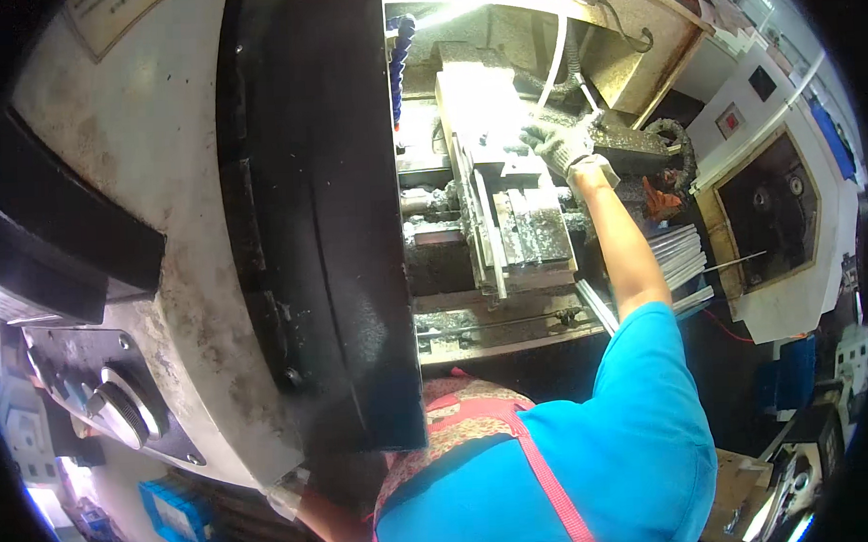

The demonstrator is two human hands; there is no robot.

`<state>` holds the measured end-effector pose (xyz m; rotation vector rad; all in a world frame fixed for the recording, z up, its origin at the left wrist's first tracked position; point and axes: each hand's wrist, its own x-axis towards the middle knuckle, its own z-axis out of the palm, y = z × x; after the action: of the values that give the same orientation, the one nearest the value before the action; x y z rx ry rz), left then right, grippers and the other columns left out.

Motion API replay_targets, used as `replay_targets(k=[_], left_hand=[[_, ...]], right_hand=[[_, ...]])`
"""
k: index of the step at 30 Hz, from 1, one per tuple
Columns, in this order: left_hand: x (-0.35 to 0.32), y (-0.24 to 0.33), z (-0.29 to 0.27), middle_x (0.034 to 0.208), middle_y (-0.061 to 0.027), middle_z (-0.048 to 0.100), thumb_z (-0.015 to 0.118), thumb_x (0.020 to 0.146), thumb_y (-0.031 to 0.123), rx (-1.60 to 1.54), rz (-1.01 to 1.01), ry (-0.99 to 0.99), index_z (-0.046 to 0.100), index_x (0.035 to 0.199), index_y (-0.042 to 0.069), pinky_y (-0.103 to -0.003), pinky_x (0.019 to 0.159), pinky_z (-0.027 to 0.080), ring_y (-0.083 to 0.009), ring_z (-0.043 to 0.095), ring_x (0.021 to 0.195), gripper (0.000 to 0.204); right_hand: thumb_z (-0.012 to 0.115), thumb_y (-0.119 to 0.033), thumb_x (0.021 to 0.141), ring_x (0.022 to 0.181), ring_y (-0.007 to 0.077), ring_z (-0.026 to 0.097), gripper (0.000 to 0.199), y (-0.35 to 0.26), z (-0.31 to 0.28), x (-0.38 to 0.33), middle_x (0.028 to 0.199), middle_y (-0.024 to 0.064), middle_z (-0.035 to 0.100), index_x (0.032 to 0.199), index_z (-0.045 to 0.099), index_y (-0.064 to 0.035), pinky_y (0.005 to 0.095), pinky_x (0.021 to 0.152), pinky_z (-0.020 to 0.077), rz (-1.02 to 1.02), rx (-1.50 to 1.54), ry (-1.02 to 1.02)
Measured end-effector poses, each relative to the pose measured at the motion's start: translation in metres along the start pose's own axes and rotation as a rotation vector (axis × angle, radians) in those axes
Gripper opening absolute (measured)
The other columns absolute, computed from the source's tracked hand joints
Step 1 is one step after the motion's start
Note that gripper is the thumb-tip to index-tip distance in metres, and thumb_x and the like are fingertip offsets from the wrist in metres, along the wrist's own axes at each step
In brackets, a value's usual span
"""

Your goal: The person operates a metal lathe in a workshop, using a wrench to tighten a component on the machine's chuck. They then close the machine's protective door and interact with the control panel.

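My right hand [561,146], in a grey work glove, reaches into the lit machine bay. Its fingers look stretched out and apart beside the glaring metal fixture [486,111]; glare hides whether the tips touch it. In front of the fixture, a long pale metal bar [490,226] lies beside a ribbed metal block [533,227] on the machine bed. My left hand [285,496] is low on the left, against the lower corner of the machine's pale panel [201,308]. A glove cuff shows there, but its fingers are hidden.
Metal bars [680,258] lie stacked right of the bed, by my right forearm. A tall black door panel [323,227] stands on the left. A white hose [554,61] and a blue coiled hose [401,71] hang in the bay. A pale machine [785,201] stands at far right.
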<state>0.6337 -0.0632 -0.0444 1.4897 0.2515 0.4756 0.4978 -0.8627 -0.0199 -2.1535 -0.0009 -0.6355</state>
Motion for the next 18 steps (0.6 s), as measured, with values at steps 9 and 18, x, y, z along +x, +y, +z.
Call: replay_targets(k=[9,18], left_hand=[[-0.001,0.002,-0.009,0.15,-0.0197,0.053,0.065,0.101,0.032,0.016,0.004,0.026,0.039,0.16,0.005,-0.052,0.1,0.054,-0.0353,0.061,0.124,0.069],[0.004,-0.001,-0.01,0.149,-0.0197,0.053,0.066,0.101,0.032,0.024,0.014,0.037,0.04,0.159,0.005,-0.052,0.1,0.054,-0.0355,0.061,0.124,0.069]], right_hand=[[0.048,0.021,0.091,0.135,0.0263,0.058,0.057,-0.11,0.028,0.021,0.147,0.0179,0.059,0.145,0.056,0.0044,0.0311,0.12,0.0442,0.354,-0.23,-0.062],[0.044,-0.003,0.107,0.134,0.0197,0.054,0.04,-0.038,0.025,0.016,0.146,0.0102,0.058,0.146,0.054,0.0013,0.0309,0.114,0.0436,0.428,0.27,0.05]])
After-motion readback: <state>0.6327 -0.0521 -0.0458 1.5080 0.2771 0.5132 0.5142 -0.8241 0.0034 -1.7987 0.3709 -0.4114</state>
